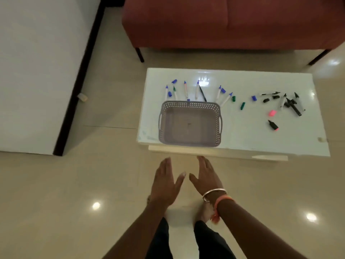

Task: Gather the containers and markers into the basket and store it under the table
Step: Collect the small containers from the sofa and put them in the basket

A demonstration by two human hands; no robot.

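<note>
Both arms reach forward over the floor, short of the table (261,144). The left hand (164,182) and right hand (206,177) are flat, fingers straight, holding nothing. The basket (189,107) sits at the table's near edge, seemingly empty. Markers (196,90) lie behind it and to its right.

The glossy white bench (242,131) carries a grey perforated basket (190,104) at its near left edge. White markers (197,90) fan out just behind the basket. Two green caps (242,106) lie mid-bench. Black markers (291,103) cluster at the far right, near a pink highlighter (273,125).
</note>
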